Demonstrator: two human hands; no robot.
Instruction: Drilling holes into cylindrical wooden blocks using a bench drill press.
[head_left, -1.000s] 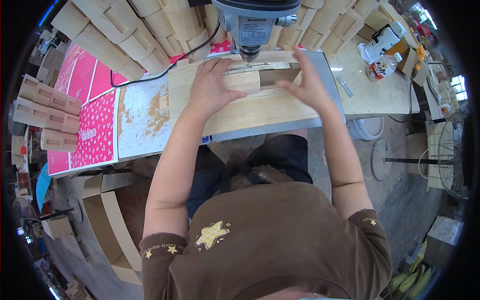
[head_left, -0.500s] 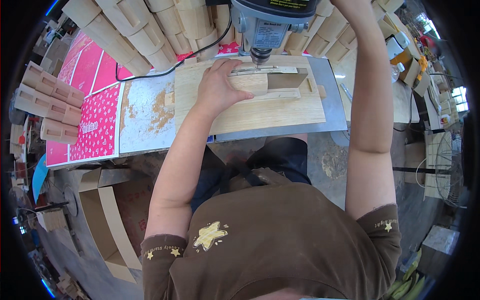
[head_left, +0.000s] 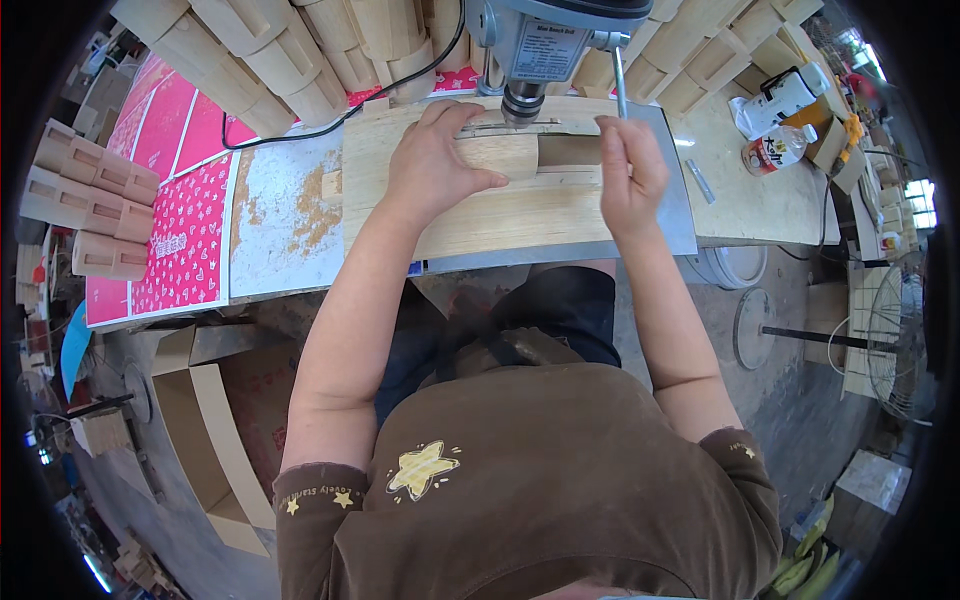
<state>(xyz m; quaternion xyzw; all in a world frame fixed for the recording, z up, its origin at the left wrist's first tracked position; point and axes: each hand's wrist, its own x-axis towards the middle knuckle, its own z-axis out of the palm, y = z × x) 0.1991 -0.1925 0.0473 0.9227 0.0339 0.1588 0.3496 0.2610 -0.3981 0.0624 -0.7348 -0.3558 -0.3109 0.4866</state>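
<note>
Pale wooden block, pink heart-patterned sheet

Pale, matt bare-wood block on a smooth wooden board, under a glossy metal drill press.

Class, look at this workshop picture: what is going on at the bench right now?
A person stands at a grey bench drill press. The left hand presses a small pale wooden block down on a light wooden board, right under the drill chuck. The right hand grips the thin metal feed lever. Stacks of similar curved wooden pieces lie behind the machine, and sawdust is scattered to the left.
</note>
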